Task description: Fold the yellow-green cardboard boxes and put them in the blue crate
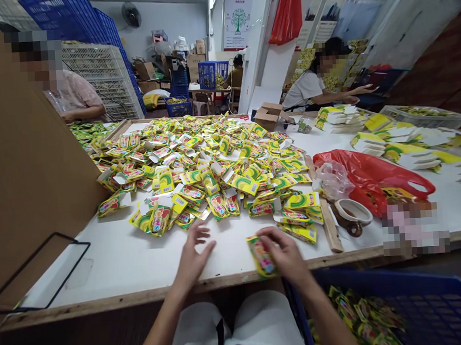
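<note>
My right hand [284, 247] grips a small yellow and green printed box [261, 256] near the table's front edge, thumb and fingers closed on its upper right side. To the left, my left hand [195, 250] hovers over the white tabletop [142, 261] with its fingers apart and nothing in them. Just beyond both hands spreads a big heap of similar small boxes [199, 179], several with white end flaps standing up. The nearest ones, such as a box [219, 207] with red and pink lettering, lie a little past my left fingertips.
At lower right, a blue basket [421, 291] holds several filled packs. A wooden strip [330, 223], a cup [352, 214] and a red plastic bag [371, 174] lie right of the heap. Cardboard [30, 153] walls the left. Co-workers sit beyond the table.
</note>
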Motion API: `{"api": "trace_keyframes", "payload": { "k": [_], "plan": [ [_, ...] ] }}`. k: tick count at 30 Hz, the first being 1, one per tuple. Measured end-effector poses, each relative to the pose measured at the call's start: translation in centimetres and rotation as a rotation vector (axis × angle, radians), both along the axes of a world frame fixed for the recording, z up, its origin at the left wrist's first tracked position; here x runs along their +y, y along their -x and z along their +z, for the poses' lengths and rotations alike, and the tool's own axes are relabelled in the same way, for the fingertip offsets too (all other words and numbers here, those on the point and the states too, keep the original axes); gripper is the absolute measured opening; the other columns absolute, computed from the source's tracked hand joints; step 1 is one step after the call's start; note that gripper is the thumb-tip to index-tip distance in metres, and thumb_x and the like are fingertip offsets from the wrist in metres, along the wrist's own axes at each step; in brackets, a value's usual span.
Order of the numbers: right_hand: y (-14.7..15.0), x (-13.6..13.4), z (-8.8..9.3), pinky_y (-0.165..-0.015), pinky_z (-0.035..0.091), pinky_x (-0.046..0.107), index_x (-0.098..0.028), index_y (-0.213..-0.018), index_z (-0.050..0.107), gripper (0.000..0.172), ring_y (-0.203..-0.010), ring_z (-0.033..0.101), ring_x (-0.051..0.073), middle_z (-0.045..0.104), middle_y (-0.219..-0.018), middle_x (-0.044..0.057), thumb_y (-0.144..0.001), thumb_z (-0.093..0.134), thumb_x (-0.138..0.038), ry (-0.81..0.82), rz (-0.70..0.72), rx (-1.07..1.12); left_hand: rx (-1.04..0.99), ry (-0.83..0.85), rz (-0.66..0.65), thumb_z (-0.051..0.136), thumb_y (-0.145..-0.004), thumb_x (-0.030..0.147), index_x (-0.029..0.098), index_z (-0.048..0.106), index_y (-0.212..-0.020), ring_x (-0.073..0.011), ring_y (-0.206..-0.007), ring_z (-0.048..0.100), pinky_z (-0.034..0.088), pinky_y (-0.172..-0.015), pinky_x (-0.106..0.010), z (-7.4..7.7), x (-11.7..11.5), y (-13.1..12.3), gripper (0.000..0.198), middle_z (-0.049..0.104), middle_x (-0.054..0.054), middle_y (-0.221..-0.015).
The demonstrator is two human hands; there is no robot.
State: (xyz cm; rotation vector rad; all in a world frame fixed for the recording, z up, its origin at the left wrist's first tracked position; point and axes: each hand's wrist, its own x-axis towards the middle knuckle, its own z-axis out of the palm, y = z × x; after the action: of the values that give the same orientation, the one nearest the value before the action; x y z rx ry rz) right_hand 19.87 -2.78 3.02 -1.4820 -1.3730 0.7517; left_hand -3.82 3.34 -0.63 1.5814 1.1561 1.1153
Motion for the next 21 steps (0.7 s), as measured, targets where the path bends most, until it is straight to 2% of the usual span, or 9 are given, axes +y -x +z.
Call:
{"api": "trace_keyframes", "payload": {
  "k": [2, 4, 5, 7, 10, 13, 16, 19, 21],
  "plan": [
    [-5.2, -2.2, 1.2, -0.076, 0.047, 0.032, -0.020, -0.086, 0.065, 0.025, -0.084, 0.062, 0.024, 0.069, -0.089, 0.007, -0.083, 0.050, -0.040, 0.097, -0.046, -0.202, 0.142, -0.173, 0.291, 0.059, -0.079, 0.031, 0.021, 0.045, -0.117, -0.0234, -0.105, 0.055, 0.045, -0.089, -0.041, 0.5, 2.5, 2.7, 0.041, 0.057, -0.010, -0.112],
    [-9.8, -4.4, 1.6, -0.077, 0.047, 0.037, -0.021, -0.078, 0.067, 0.025, -0.083, 0.063, 0.028, 0.070, -0.085, 0.008, -0.077, 0.054, -0.043, 0.216, -0.101, -0.414, 0.367, -0.258, 0.584, 0.063, -0.076, 0.032, 0.017, 0.044, -0.120, -0.0296, -0.119, 0.045, 0.035, -0.100, -0.049, 0.7, 5.1, 5.5, 0.051, 0.050, -0.014, -0.122],
    [-11.4, -5.3, 1.5, -0.079, 0.046, 0.039, -0.021, -0.077, 0.067, 0.026, -0.084, 0.063, 0.030, 0.070, -0.086, 0.009, -0.074, 0.056, -0.044, 0.245, -0.136, -0.483, 0.469, -0.247, 0.657, 0.064, -0.074, 0.031, 0.016, 0.042, -0.123, -0.0324, -0.122, 0.041, 0.031, -0.102, -0.053, 0.7, 6.2, 6.6, 0.056, 0.048, -0.016, -0.125],
    [-12.5, -6.6, 1.0, -0.083, 0.045, 0.042, -0.021, -0.078, 0.068, 0.027, -0.089, 0.062, 0.031, 0.070, -0.089, 0.011, -0.072, 0.058, -0.045, 0.266, -0.166, -0.519, 0.589, -0.199, 0.671, 0.062, -0.074, 0.030, 0.014, 0.039, -0.126, -0.0340, -0.121, 0.042, 0.032, -0.100, -0.054, 0.6, 7.7, 8.0, 0.060, 0.049, -0.017, -0.124],
    [-9.5, -6.4, 0.3, -0.085, 0.047, 0.039, -0.020, -0.086, 0.067, 0.028, -0.091, 0.062, 0.028, 0.070, -0.093, 0.011, -0.077, 0.054, -0.044, 0.269, -0.061, -0.372, 0.633, -0.203, 0.632, 0.062, -0.073, 0.027, 0.016, 0.037, -0.127, -0.0328, -0.115, 0.047, 0.038, -0.095, -0.050, 0.5, 7.6, 8.1, 0.061, 0.051, -0.015, -0.119],
    [-3.9, -4.4, 0.1, -0.082, 0.048, 0.035, -0.019, -0.088, 0.065, 0.023, -0.089, 0.063, 0.025, 0.069, -0.091, 0.008, -0.082, 0.051, -0.037, 0.247, 0.093, -0.195, 0.544, -0.174, 0.566, 0.061, -0.074, 0.029, 0.019, 0.038, -0.127, -0.0290, -0.097, 0.058, 0.047, -0.082, -0.045, 0.8, 5.4, 6.7, 0.059, 0.057, -0.010, -0.104],
    [1.1, -1.9, -0.3, -0.082, 0.047, 0.034, -0.019, -0.089, 0.064, 0.018, -0.087, 0.062, 0.022, 0.068, -0.090, 0.006, -0.084, 0.052, -0.030, 0.147, 0.162, -0.060, 0.286, -0.133, 0.474, 0.058, -0.078, 0.032, 0.022, 0.035, -0.127, -0.0229, -0.083, 0.062, 0.050, -0.074, -0.038, 1.0, 2.3, 4.4, 0.055, 0.058, -0.005, -0.094],
    [4.4, 0.2, -1.4, -0.082, 0.048, 0.032, -0.020, -0.094, 0.062, 0.015, -0.089, 0.062, 0.020, 0.066, -0.094, 0.006, -0.084, 0.053, -0.027, 0.037, 0.174, 0.085, -0.071, -0.060, 0.315, 0.057, -0.080, 0.030, 0.024, 0.026, -0.128, -0.0193, -0.086, 0.063, 0.052, -0.074, -0.034, 0.8, -0.6, 1.6, 0.058, 0.060, -0.006, -0.101],
    [6.0, 1.2, -2.3, -0.082, 0.048, 0.031, -0.021, -0.101, 0.059, 0.018, -0.094, 0.061, 0.019, 0.064, -0.100, 0.006, -0.083, 0.055, -0.024, -0.019, 0.170, 0.183, -0.203, 0.001, 0.209, 0.058, -0.080, 0.029, 0.025, 0.024, -0.126, -0.0186, -0.088, 0.064, 0.052, -0.076, -0.033, 0.4, -2.1, -0.3, 0.057, 0.060, -0.007, -0.105]
  ]
}}
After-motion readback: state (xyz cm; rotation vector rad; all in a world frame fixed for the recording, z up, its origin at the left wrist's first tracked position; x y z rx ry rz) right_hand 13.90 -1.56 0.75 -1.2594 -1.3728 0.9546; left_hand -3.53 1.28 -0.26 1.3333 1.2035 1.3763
